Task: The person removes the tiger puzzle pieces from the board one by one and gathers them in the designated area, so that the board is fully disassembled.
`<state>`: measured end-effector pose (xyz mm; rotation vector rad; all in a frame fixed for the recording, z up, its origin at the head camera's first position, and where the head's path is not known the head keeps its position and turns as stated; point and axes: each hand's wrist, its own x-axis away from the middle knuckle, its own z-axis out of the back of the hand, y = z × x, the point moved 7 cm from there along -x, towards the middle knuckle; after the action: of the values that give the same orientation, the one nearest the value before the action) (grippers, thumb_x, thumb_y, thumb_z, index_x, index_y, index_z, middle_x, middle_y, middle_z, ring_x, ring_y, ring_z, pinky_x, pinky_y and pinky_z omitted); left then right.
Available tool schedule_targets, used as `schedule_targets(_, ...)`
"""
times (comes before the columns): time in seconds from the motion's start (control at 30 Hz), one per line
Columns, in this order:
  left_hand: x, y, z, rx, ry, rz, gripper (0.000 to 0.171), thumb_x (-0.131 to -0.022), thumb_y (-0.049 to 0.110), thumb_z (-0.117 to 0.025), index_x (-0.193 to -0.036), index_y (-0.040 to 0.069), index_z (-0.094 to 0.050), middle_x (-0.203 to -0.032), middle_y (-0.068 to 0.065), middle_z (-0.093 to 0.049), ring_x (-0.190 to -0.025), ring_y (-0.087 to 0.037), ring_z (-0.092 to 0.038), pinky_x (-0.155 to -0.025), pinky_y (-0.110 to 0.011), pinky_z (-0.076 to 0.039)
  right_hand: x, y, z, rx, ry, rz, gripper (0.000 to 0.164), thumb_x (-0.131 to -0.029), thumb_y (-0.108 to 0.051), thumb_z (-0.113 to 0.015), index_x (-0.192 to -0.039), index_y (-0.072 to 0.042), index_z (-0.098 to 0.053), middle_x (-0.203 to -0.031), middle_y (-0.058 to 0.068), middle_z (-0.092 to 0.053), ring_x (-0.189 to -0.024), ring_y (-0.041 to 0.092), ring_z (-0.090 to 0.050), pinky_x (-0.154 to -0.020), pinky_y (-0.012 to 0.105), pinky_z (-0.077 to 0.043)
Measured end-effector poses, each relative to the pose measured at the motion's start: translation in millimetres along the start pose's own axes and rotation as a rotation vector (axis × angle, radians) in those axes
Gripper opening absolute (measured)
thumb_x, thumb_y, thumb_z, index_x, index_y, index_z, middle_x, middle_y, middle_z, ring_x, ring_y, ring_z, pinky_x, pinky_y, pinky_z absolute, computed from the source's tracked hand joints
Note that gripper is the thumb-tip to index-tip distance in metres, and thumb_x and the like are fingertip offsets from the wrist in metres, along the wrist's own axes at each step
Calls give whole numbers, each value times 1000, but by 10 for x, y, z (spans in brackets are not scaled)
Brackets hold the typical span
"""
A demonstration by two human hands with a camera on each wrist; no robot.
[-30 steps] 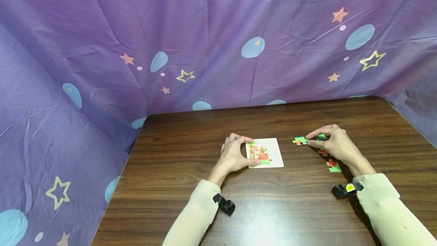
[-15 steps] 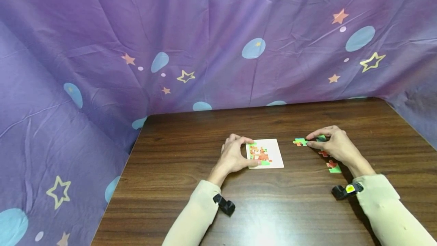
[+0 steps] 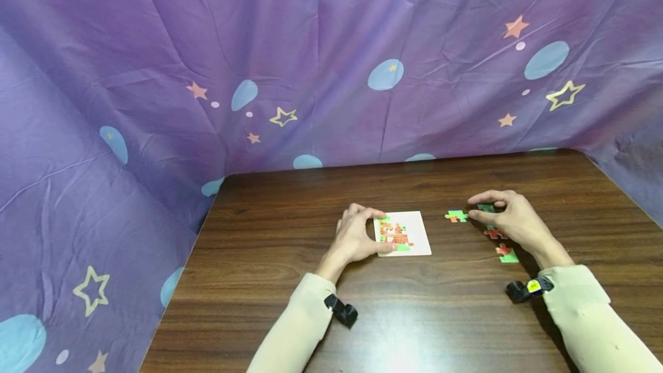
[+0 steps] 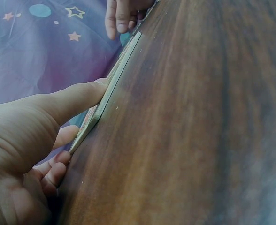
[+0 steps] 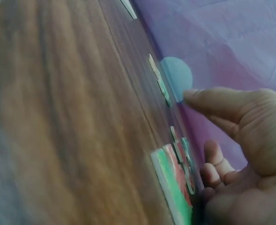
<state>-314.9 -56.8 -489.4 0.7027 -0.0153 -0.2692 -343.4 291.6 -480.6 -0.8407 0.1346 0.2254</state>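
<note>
A white square puzzle board lies on the table, with joined pieces of an orange, tiger-like picture on its left part. My left hand holds the board by its left side, thumb at the near edge and a finger at the far corner. In the left wrist view the thumb lies along the board's edge. Right of the board lies a green and orange puzzle piece. My right hand hovers just right of that piece, thumb and index finger apart with nothing between them.
More loose puzzle pieces lie beneath and beside the right hand: a green one, a red one and a red and green one. Behind the brown wooden table hangs a purple patterned cloth.
The right hand's fingertips have drawn back slightly to the right from the green and orange puzzle piece, which stays on the table. The left hand keeps its hold on the board.
</note>
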Motion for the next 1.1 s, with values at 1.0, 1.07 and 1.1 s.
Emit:
schedule_targets(1.0, 0, 4, 4, -10, -4, 2, 72, -77, 38, -104, -142, 27, -75, -140, -4, -58, -133, -24, -54, -114, -42, -41, -99, -1093, -383, -364, -18, 129, 55, -99, -8, -85, -149, -6, -61, -112, 17, -67, -89, 9, -69, -65, 24, -57)
schedule_targets(1.07, -3, 8, 8, -9, -3, 2, 72, -77, 38, -104, -142, 27, -75, -140, -4, -58, -133, -24, -54, -114, -42, -41, -98, -1108, -421, -363, -22, 127, 54, -100, -9, -85, -148, -6, -62, -113, 19, -67, -89, 9, -69, -67, 23, -56)
schedule_targets(1.1, -5, 10, 11, -9, -1, 1, 72, -77, 38, -104, -142, 27, -75, -140, -4, -58, -133, -24, -54, -114, -42, -41, -97, -1116, -437, -358, -23, 135, 54, -99, -9, -85, -148, -6, -62, -113, 20, -67, -89, 9, -69, -69, 23, -57)
